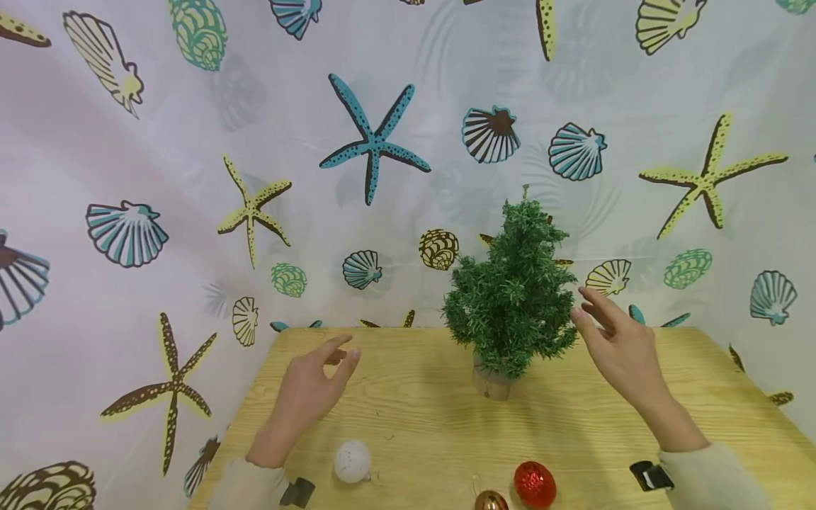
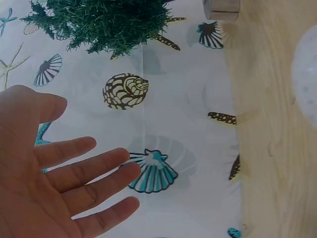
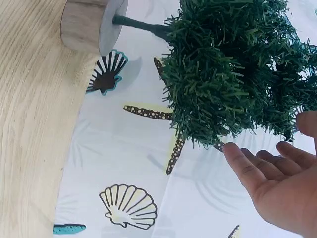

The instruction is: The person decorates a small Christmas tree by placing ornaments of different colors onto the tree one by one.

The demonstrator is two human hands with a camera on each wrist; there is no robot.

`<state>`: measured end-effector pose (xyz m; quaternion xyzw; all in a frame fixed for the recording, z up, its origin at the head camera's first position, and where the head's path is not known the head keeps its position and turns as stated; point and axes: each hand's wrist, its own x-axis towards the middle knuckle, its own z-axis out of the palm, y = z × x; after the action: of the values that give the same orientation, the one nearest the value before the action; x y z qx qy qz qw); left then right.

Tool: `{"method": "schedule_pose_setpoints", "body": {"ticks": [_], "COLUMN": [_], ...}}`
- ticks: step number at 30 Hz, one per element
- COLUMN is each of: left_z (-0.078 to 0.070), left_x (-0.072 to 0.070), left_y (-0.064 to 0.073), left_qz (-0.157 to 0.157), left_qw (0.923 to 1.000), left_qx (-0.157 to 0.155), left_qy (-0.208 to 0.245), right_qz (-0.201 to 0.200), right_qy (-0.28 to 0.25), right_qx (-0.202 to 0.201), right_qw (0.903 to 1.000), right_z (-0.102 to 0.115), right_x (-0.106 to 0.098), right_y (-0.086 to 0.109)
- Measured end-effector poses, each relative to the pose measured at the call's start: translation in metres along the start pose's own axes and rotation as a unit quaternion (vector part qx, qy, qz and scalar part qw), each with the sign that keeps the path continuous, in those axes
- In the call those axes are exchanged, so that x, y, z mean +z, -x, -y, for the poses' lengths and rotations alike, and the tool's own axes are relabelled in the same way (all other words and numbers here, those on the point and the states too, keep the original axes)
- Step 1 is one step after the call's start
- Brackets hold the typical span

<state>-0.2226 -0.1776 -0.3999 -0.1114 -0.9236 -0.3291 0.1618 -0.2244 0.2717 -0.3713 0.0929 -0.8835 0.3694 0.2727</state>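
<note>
A small artificial Christmas tree [image 1: 510, 290] stands upright on a round wooden base [image 1: 492, 382] on the table. My right hand [image 1: 621, 347] is raised just to the right of its branches, fingers loosely extended and holding nothing. In the right wrist view the fingertips [image 3: 233, 151] come close to the green branches [image 3: 213, 74]; whether they touch, I cannot tell. To the left of the tree, my left hand [image 1: 312, 386] hovers over the table with relaxed fingers and nothing in it. Nearest to it is a white ball ornament [image 1: 353, 462] on the tabletop.
A red glittery ornament [image 1: 535, 484] and a copper-coloured ball ornament [image 1: 491, 501] lie near the front edge of the view. Behind the wooden table [image 1: 395, 404] hangs a white curtain [image 1: 395, 234] printed with shells and starfish, also along both sides.
</note>
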Motion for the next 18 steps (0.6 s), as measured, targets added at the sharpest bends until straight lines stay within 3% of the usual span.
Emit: {"method": "schedule_pose_setpoints", "body": {"ticks": [8,18], "left_z": [0.016,0.035], "left_x": [0.01,0.021], "left_y": [0.025,0.055], "left_qz": [0.059,0.092], "left_qw": [0.9942,0.9872], "left_qx": [-0.068,-0.116], "left_qy": [0.058,0.059], "right_qz": [0.017,-0.006], "right_qy": [-0.026,-0.013], "right_qx": [0.02,0.036], "right_qw": [0.9993,0.9992], "right_z": [0.0,0.001], "right_x": [0.006,0.014], "right_y": [-0.001,-0.003]}}
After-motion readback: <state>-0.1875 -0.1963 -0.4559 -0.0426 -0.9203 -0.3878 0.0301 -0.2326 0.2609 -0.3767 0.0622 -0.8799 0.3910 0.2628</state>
